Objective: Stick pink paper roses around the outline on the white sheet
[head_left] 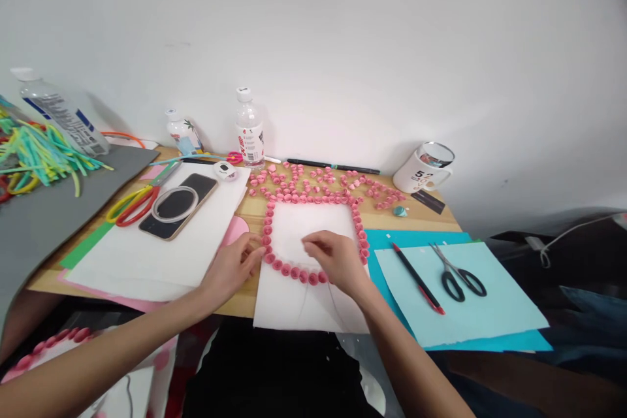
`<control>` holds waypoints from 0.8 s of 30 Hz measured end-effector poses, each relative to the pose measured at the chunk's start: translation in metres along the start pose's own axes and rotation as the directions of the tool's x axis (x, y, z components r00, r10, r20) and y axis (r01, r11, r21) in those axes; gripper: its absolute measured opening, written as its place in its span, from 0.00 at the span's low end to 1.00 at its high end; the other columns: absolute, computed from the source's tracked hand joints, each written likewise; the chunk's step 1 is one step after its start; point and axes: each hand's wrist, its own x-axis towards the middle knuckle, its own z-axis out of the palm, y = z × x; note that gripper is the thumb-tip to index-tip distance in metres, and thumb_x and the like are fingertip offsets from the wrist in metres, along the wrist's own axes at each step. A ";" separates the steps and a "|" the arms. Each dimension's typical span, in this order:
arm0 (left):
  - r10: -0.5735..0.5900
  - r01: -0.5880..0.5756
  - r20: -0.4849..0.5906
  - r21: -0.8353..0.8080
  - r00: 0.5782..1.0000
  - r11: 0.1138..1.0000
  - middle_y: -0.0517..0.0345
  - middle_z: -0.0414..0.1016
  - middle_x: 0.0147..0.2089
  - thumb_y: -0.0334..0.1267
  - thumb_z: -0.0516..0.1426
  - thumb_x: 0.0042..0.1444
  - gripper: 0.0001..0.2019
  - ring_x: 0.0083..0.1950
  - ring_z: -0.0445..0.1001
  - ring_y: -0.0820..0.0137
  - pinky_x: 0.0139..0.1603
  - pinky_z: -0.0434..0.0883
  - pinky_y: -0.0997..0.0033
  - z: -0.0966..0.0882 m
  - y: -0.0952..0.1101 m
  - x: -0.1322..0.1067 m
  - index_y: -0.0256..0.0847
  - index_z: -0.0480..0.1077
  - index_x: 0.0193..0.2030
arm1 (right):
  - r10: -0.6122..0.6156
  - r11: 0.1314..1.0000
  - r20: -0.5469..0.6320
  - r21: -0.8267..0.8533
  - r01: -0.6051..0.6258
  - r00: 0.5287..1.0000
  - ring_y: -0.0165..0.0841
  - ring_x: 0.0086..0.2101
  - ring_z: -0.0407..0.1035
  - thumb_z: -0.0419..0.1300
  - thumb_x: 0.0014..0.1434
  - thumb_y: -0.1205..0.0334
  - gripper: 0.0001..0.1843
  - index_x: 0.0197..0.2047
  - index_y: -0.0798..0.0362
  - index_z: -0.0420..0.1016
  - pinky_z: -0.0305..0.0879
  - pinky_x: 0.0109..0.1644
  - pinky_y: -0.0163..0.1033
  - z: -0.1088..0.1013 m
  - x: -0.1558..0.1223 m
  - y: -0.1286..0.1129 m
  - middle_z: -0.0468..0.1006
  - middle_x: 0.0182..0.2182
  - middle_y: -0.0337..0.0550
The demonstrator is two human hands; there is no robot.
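Note:
A white sheet (306,228) lies at the table's front edge, bordered on the left, bottom and right by small pink paper rosettes (267,235). My left hand (230,268) rests on the sheet's left edge, fingers stretched toward the lower left corner of the rosette border. My right hand (336,261) lies over the bottom row of rosettes, fingers curled together in a pinch; what they hold is hidden. Several loose pink rosettes (318,184) are scattered behind the sheet.
Light blue paper (490,304) to the right carries black scissors (458,274) and a red-black pen (418,277). A phone (179,204), red and yellow scissors (132,204), white paper (161,248), water bottles (249,127), a white mug (424,170) and coloured strips (34,153) stand left and behind.

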 end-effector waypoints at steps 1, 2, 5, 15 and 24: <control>-0.017 0.017 -0.012 0.036 1.000 0.999 0.62 0.74 0.28 0.51 0.51 0.55 0.17 0.25 0.74 0.69 0.29 0.71 0.70 -0.001 0.001 -0.001 0.41 0.65 0.45 | 0.021 1.000 -0.090 -0.001 -0.021 0.996 0.32 0.33 0.74 0.56 0.56 0.62 0.08 0.34 0.53 0.76 0.71 0.38 0.36 -0.015 -0.014 0.006 0.80 0.34 0.43; -0.039 0.040 -0.021 0.060 0.999 0.997 0.61 0.74 0.30 0.51 0.51 0.55 0.18 0.25 0.74 0.68 0.29 0.71 0.69 -0.002 0.003 0.000 0.41 0.64 0.45 | 0.048 0.998 -0.168 -0.034 -0.054 0.985 0.34 0.33 0.74 0.56 0.57 0.59 0.09 0.34 0.53 0.76 0.72 0.37 0.37 -0.029 -0.029 0.013 0.79 0.33 0.44; -0.115 0.117 -0.037 0.064 0.993 0.991 0.61 0.75 0.31 0.48 0.50 0.53 0.17 0.25 0.76 0.67 0.29 0.73 0.67 -0.002 0.010 0.009 0.41 0.61 0.47 | 0.120 0.975 -0.264 -0.152 -0.164 0.957 0.36 0.35 0.74 0.55 0.58 0.55 0.12 0.36 0.52 0.75 0.72 0.39 0.39 -0.060 -0.077 0.040 0.78 0.34 0.45; -0.355 0.344 -0.047 -0.153 0.934 0.926 0.66 0.70 0.18 0.44 0.53 0.46 0.20 0.23 0.77 0.60 0.24 0.75 0.63 -0.005 0.023 0.045 0.41 0.58 0.45 | 0.095 0.995 -0.260 0.039 -0.088 0.961 0.31 0.30 0.71 0.53 0.59 0.53 0.12 0.36 0.52 0.72 0.72 0.32 0.33 -0.035 -0.122 0.092 0.74 0.37 0.46; -0.296 0.286 -0.069 -0.132 0.953 0.949 0.64 0.74 0.20 0.45 0.51 0.48 0.17 0.23 0.77 0.61 0.26 0.75 0.64 -0.008 0.006 0.037 0.43 0.57 0.45 | 0.187 0.981 -0.139 -0.032 -0.193 0.973 0.31 0.27 0.69 0.55 0.54 0.60 0.07 0.35 0.52 0.71 0.69 0.29 0.33 -0.039 -0.113 0.081 0.72 0.31 0.43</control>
